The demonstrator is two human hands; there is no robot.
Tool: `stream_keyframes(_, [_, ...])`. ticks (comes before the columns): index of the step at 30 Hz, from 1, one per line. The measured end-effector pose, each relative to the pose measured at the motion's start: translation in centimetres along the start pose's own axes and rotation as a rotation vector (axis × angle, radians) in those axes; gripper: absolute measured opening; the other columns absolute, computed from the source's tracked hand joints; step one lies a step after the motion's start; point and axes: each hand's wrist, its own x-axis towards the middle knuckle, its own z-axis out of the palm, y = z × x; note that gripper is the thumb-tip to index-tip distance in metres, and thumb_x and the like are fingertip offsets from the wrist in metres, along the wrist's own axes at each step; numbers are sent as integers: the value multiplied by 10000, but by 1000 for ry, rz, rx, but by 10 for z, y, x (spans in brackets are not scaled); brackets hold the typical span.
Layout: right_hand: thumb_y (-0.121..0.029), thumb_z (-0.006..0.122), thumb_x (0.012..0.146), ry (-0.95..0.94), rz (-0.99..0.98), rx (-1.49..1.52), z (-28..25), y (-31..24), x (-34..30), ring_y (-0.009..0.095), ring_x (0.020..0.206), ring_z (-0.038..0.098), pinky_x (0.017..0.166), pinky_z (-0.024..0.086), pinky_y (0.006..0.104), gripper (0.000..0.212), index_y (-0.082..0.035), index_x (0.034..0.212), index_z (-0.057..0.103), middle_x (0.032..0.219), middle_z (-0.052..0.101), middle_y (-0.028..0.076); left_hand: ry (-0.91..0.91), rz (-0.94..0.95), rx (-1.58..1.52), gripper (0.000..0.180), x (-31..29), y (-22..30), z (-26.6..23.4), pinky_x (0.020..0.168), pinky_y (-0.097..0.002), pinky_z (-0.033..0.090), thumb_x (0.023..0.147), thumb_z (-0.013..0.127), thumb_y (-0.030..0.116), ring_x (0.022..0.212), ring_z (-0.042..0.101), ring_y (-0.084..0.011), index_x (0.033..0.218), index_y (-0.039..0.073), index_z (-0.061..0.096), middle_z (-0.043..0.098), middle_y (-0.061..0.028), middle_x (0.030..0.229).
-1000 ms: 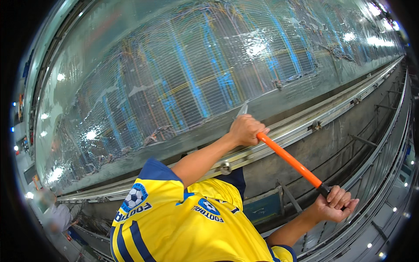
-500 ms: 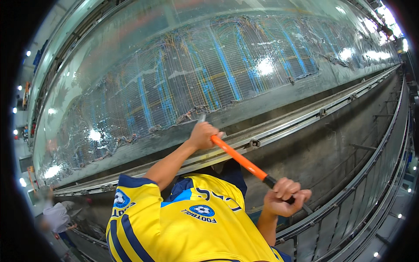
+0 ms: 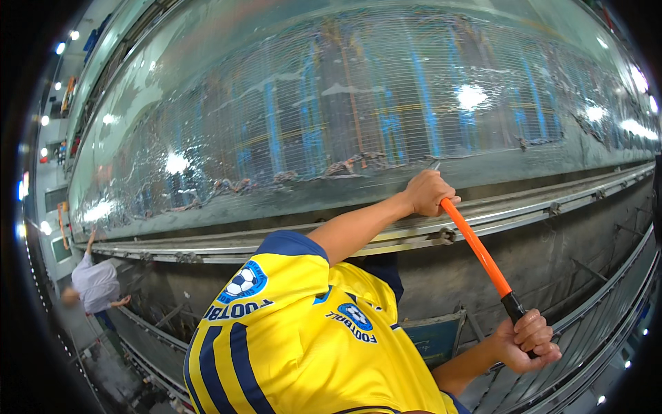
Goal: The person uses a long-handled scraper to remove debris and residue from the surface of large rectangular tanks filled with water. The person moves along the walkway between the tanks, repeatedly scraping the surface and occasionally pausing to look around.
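My left hand (image 3: 427, 193) is closed round the upper end of a long orange-handled tool (image 3: 476, 245). A short metal tip juts out beyond that hand, at the ragged near border of a striped, patterned sheet (image 3: 352, 103). What kind of tool it is, I cannot make out. Lower right, my right hand (image 3: 527, 339) wraps the black grip at the handle's other end. The tool slants down to the right between both hands. Under a shiny, wet-looking layer, the sheet shows fine lines with blue and orange streaks. Its near border is crumpled and dark.
A metal rail (image 3: 372, 241) with round fittings runs along the near side of the big glossy slab (image 3: 496, 165). Behind me stretches a grey panelled barrier (image 3: 586, 324). A person in a white top (image 3: 95, 284) stands at the far left beside the rail, one arm reaching toward the slab.
Both hands and the tool have shifted right in the picture, the tip now farther along the sheet's border. The handle slants more steeply. The person at left has an arm stretched toward the slab.
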Motion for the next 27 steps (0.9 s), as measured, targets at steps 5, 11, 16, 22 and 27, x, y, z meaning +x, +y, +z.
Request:
stream_keyframes(5, [-293, 429, 1061, -178, 99, 62, 56, -5, -30, 92, 420, 248, 458, 283, 251, 414, -151, 676, 373, 519, 299, -32, 122, -56, -67, 450, -63, 14, -40, 525, -400, 343, 909, 677, 232, 481, 480, -297, 544, 142, 429, 490, -42, 499])
stream_keyframes(11, [-252, 454, 1032, -30, 140, 83, 105, -2, -136, 89, 402, 244, 442, 273, 255, 393, -160, 671, 330, 519, 285, -31, 106, -97, 172, 425, -199, 11, -146, 517, -399, 352, 887, 701, 201, 494, 510, -280, 552, 146, 447, 508, -26, 526])
stream_keyframes(16, [-309, 358, 1076, -65, 178, 55, 158, 0, -239, 97, 380, 272, 418, 295, 272, 386, -145, 727, 369, 493, 322, -10, 112, -122, 205, 386, -304, 12, -223, 524, -397, 377, 872, 718, 204, 518, 545, -266, 581, 168, 467, 505, -22, 534])
stream_keyframes(22, [-256, 392, 1074, -110, 228, 234, 187, 21, -323, 122, 408, 285, 448, 332, 298, 281, -143, 818, 382, 549, 374, 18, -84, -213, 376, 317, -378, -4, -317, 595, -436, 414, 853, 691, 263, 557, 557, -316, 610, 169, 511, 535, -49, 575])
stream_keyframes(27, [-240, 415, 1063, -86, 178, 153, 171, -21, -289, 100, 453, 269, 482, 279, 295, 311, -151, 768, 373, 554, 344, -5, -130, -83, 364, 262, -323, 32, -278, 629, -434, 445, 886, 680, 232, 651, 613, -274, 669, 162, 550, 544, -47, 612])
